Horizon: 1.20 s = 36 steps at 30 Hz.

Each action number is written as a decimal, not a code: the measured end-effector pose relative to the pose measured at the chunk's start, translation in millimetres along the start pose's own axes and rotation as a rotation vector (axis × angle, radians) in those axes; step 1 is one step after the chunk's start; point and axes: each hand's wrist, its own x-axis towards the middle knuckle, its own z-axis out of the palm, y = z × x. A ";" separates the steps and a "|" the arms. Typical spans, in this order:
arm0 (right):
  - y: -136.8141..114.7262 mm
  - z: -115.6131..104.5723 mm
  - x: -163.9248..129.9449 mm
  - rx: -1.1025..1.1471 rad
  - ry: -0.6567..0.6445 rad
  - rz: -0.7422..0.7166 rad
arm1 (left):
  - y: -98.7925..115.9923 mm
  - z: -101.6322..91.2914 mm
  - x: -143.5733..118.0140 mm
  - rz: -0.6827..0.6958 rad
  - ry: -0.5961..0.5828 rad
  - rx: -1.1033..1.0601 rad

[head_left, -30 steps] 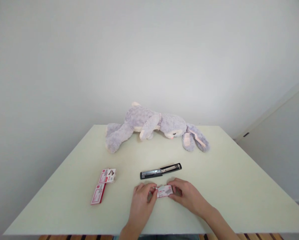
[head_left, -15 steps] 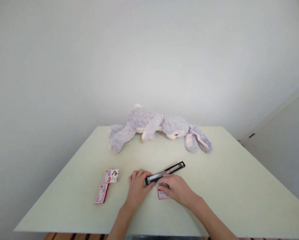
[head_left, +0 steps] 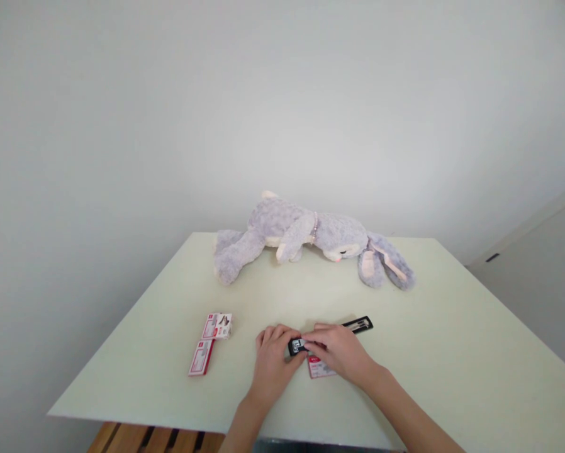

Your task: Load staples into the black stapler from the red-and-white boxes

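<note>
A black stapler lies opened out on the pale table, its far end pointing right. My left hand grips its near end from the left. My right hand rests over the stapler's middle, fingers closed on it. A small red-and-white staple box lies on the table under my right hand, partly hidden.
Two more red-and-white staple boxes lie to the left. A grey plush rabbit stretches across the table's far edge against a white wall. Wooden slats show below the near edge.
Both hands left the small box, which now lies on the table, and took hold of the stapler. The stapler has shifted slightly toward me.
</note>
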 end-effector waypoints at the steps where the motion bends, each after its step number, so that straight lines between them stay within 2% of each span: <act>1: -0.9 0.3 -1.4 0.002 0.011 0.020 | 0.2 -0.1 -0.1 0.000 0.000 0.000; 7: -8.5 20.6 -10.9 0.007 0.203 0.319 | 0.7 0.3 -0.5 0.000 -0.004 -0.006; 12: -13.2 44.5 -22.9 0.367 0.230 0.265 | 1.5 0.2 -1.2 0.001 -0.004 -0.011; 15: 11.5 46.7 -45.3 0.510 0.294 0.364 | 1.4 -0.4 -1.3 -0.003 -0.009 -0.014; 19: 55.5 29.9 -73.9 0.410 0.388 0.570 | 0.7 0.0 2.6 -0.006 -0.033 -0.026; 21: 64.8 16.6 -74.5 0.489 0.420 0.517 | 1.0 1.2 6.3 0.000 -0.049 -0.035; 24: 59.2 -0.1 -55.9 0.587 0.364 0.343 | 2.8 3.4 11.3 0.012 -0.068 -0.045; 29: 32.0 -4.9 -14.8 0.283 0.204 0.142 | 4.6 4.0 13.7 0.018 -0.058 -0.053; 34: 19.3 -1.8 -7.3 0.105 0.131 0.131 | 5.3 -2.2 9.4 -0.001 0.006 -0.083; 36: 21.5 -2.7 -10.1 0.080 0.170 0.161 | 14.2 -4.8 5.2 -0.007 0.040 -0.102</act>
